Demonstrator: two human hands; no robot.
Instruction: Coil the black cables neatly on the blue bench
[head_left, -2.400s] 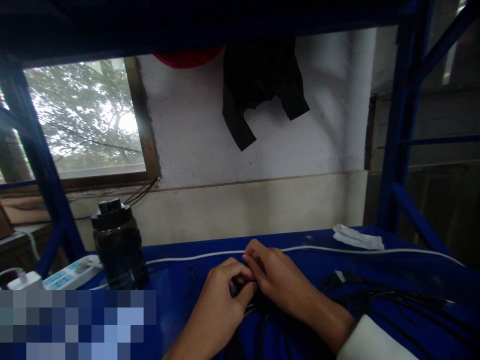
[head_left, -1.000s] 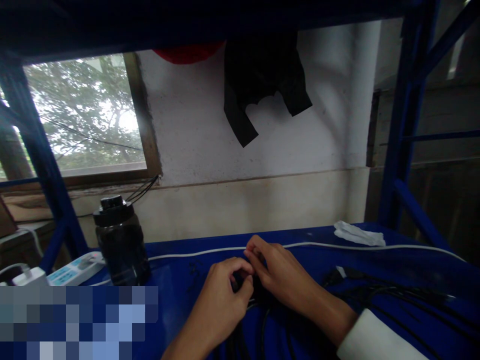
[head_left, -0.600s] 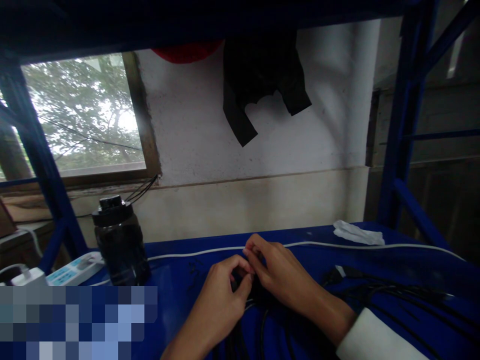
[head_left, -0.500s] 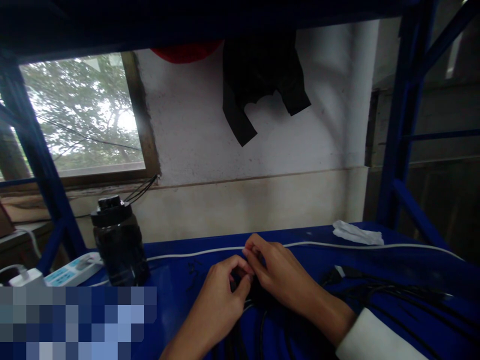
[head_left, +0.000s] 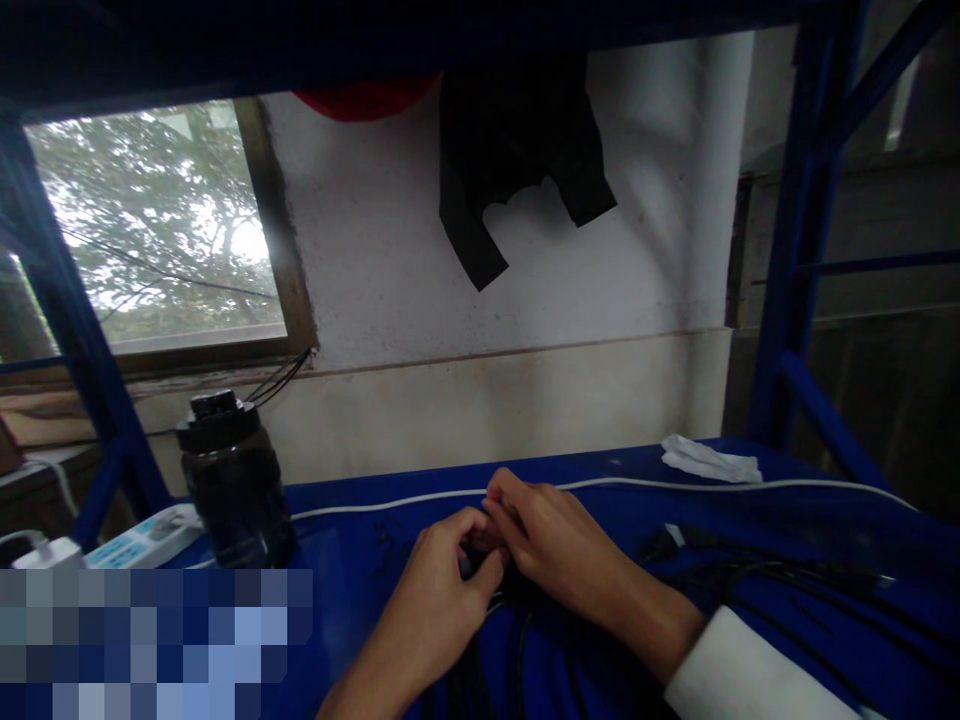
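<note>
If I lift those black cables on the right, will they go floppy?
Probably floppy: the black cables lie in curves on the blue surface. They might drag each other along, since several lie bunched together.

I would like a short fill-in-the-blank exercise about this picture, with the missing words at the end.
1. The bare left hand and the bare right hand are close together above a smooth ____ tabletop.
2. A white long sleeve shows only on the person's ____ arm.
3. In the view, the long white power strip lies to the ____ of the dark bottle with a black lid.
4. A loose bundle of thin ____ cables lies near the sleeve.

Missing words: blue; right; left; black.
</note>
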